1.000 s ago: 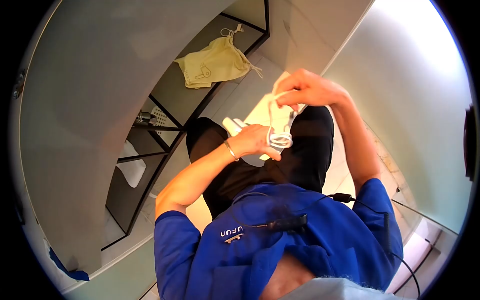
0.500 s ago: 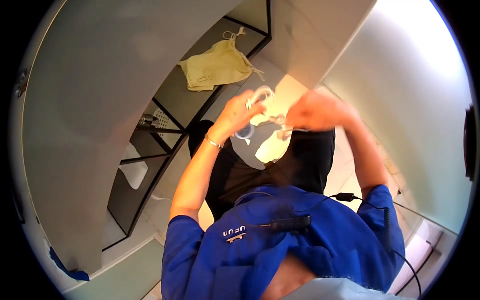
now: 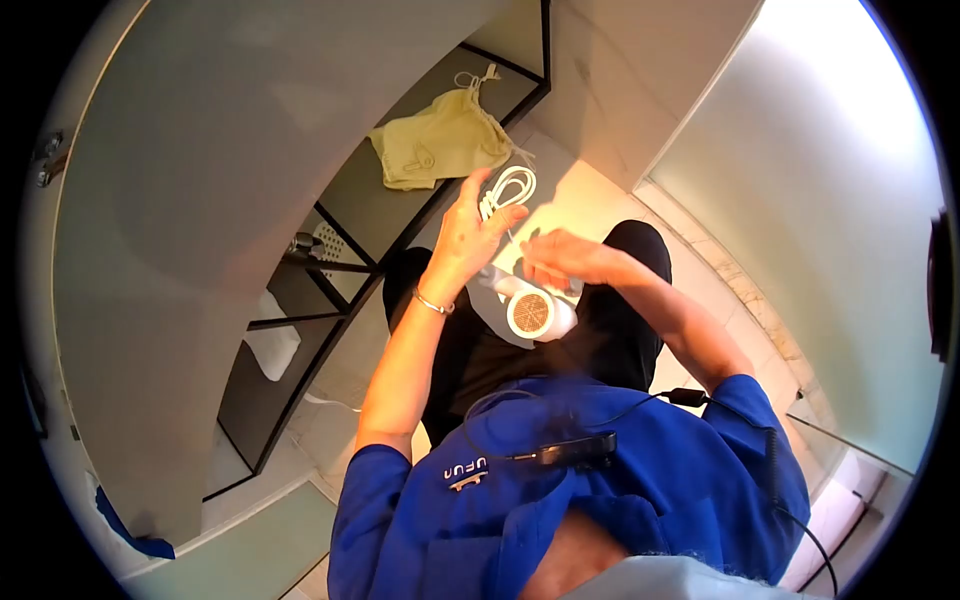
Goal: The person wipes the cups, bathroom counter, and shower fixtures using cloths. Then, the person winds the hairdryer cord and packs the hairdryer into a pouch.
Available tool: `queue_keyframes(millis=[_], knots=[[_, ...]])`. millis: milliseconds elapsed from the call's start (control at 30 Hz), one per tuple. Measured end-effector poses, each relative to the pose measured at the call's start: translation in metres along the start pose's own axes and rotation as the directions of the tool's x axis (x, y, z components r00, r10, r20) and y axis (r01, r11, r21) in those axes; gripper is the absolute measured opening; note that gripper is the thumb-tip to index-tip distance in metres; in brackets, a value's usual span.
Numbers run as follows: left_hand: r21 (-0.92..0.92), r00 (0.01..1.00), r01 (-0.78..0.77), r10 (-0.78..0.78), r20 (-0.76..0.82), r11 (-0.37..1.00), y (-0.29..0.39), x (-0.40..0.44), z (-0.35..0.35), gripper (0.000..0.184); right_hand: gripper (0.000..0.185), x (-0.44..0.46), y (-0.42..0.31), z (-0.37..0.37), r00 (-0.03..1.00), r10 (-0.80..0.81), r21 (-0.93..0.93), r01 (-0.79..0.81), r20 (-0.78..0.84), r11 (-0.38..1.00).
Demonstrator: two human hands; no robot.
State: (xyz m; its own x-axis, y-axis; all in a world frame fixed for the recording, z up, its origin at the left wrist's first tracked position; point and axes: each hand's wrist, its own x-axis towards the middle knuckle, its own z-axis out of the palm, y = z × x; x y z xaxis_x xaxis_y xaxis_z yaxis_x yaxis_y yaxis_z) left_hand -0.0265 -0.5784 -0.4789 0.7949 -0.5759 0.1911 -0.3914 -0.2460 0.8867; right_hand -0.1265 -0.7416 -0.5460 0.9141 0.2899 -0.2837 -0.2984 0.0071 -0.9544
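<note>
A bundle of white cord [image 3: 514,188] is looped in my left hand [image 3: 461,236], held between thumb and fingers. Close beside it, my right hand [image 3: 572,259] has its fingers curled in around a stretch of the same cord, partly hidden by the hand itself. Below both hands is a white hair dryer [image 3: 562,318], its round mesh grille turned up toward me and its handle pointing up toward my left hand. It lies between my knees; whether it rests on my lap or hangs cannot be made out.
A cream drawstring bag [image 3: 445,140] with a hair dryer picture lies on the dark-framed shelf [image 3: 345,215] at the left. Lower compartments hold a metal fitting [image 3: 303,245] and a white item [image 3: 272,340]. A pale wall panel [image 3: 810,220] stands at the right.
My right hand has moved left and slightly down, closer to my left hand. The hair dryer's grille now shows between my knees. The left hand still holds the cord loops.
</note>
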Motion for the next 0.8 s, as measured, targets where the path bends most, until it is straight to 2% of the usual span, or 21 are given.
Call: queue_keyframes(millis=[33, 100, 133, 167, 233, 267, 300, 367, 400, 433, 467, 500, 533, 567, 633, 700, 733, 767, 800], knots=[[-0.003, 1.000, 0.014, -0.014, -0.004, 1.000, -0.004, 0.000, -0.002, 0.048, 0.040, -0.013, -0.027, 0.013, 0.995, 0.087, -0.039, -0.085, 0.058, 0.996], [-0.027, 0.932, 0.150, -0.133, 0.337, 0.988, -0.012, -0.003, -0.007, 0.047, 0.037, -0.032, -0.061, -0.001, 0.994, -0.010, -0.338, 0.048, 0.113, 0.940], [0.167, 0.905, 0.041, -0.107, 0.412, 0.985, -0.013, -0.008, -0.008, 0.046, 0.034, -0.046, -0.091, -0.011, 0.992, 0.010, -0.455, 0.047, 0.122, 0.889], [0.206, 0.858, -0.009, -0.098, 0.505, 0.979, -0.015, -0.015, -0.003, 0.051, 0.031, -0.054, -0.115, -0.023, 0.992, 0.027, -0.565, 0.046, 0.120, 0.824], [0.213, 0.720, -0.094, -0.082, 0.689, 0.973, -0.006, -0.028, 0.010, 0.056, 0.023, -0.044, -0.127, -0.038, 0.973, 0.116, -0.564, 0.018, 0.201, 0.825], [0.179, 0.672, -0.122, -0.051, 0.738, 0.976, 0.006, -0.032, 0.015, 0.060, 0.020, -0.027, -0.112, -0.045, 0.973, 0.084, -0.558, 0.052, 0.216, 0.829], [0.258, 0.654, -0.108, -0.127, 0.746, 0.960, 0.025, -0.032, 0.017, 0.057, 0.014, -0.015, -0.105, -0.044, 0.988, 0.018, -0.545, 0.069, 0.152, 0.836], [-0.009, 0.836, -0.059, 0.055, 0.546, 0.998, 0.025, -0.033, 0.024, 0.045, 0.009, 0.005, -0.078, -0.040, 0.991, -0.087, -0.292, 0.054, -0.101, 0.955], [-0.032, 0.885, 0.136, -0.107, 0.453, 0.990, 0.041, -0.024, 0.017, 0.037, 0.009, 0.021, -0.038, -0.042, 0.963, -0.168, -0.163, 0.134, -0.212, 0.977], [0.033, 0.952, 0.097, -0.102, 0.289, 0.995, 0.021, -0.015, 0.016, 0.035, 0.010, 0.032, -0.010, -0.041, 0.916, -0.232, -0.040, 0.232, -0.327, 0.972], [-0.015, 0.964, 0.139, -0.132, 0.232, 0.990, 0.010, -0.007, 0.009, 0.035, 0.014, 0.021, -0.020, -0.021, 0.953, 0.042, -0.034, -0.054, -0.301, 0.998], [-0.067, 0.969, 0.182, -0.168, 0.180, 0.981, 0.005, -0.003, 0.003, 0.036, 0.020, 0.014, -0.016, -0.007, 0.990, -0.022, -0.101, 0.008, -0.139, 0.995], [-0.124, 0.949, 0.265, -0.236, 0.209, 0.956, 0.036, -0.003, -0.008, 0.044, 0.025, 0.007, -0.002, 0.007, 0.993, 0.000, 0.023, 0.003, -0.116, 1.000], [0.163, 0.978, 0.132, -0.156, 0.141, 0.978, 0.005, 0.002, -0.008, 0.042, 0.027, -0.004, -0.006, 0.013, 0.998, 0.023, -0.081, -0.028, -0.065, 0.996], [0.315, 0.967, 0.113, -0.177, 0.185, 0.942, -0.007, 0.000, -0.010, 0.042, 0.025, -0.030, -0.026, 0.013, 1.000, 0.015, -0.466, -0.023, -0.019, 0.884], [0.334, 0.898, 0.008, -0.154, 0.413, 0.942, -0.014, -0.010, -0.005, 0.042, 0.021, -0.041, -0.064, -0.002, 0.992, -0.039, -0.739, 0.113, 0.116, 0.664], [0.413, 0.835, -0.046, -0.192, 0.515, 0.909, -0.014, -0.016, 0.004, 0.044, 0.019, -0.037, -0.061, -0.014, 0.962, -0.154, -0.831, 0.273, 0.227, 0.484], [0.479, 0.785, -0.191, -0.159, 0.599, 0.857, -0.007, -0.024, 0.013, 0.036, 0.018, -0.037, -0.084, -0.010, 0.989, -0.089, -0.835, 0.150, 0.121, 0.529], [0.504, 0.738, -0.283, -0.150, 0.658, 0.816, 0.000, -0.032, 0.023, 0.032, 0.017, -0.031, -0.098, -0.012, 0.988, -0.106, -0.782, 0.156, 0.115, 0.604]])
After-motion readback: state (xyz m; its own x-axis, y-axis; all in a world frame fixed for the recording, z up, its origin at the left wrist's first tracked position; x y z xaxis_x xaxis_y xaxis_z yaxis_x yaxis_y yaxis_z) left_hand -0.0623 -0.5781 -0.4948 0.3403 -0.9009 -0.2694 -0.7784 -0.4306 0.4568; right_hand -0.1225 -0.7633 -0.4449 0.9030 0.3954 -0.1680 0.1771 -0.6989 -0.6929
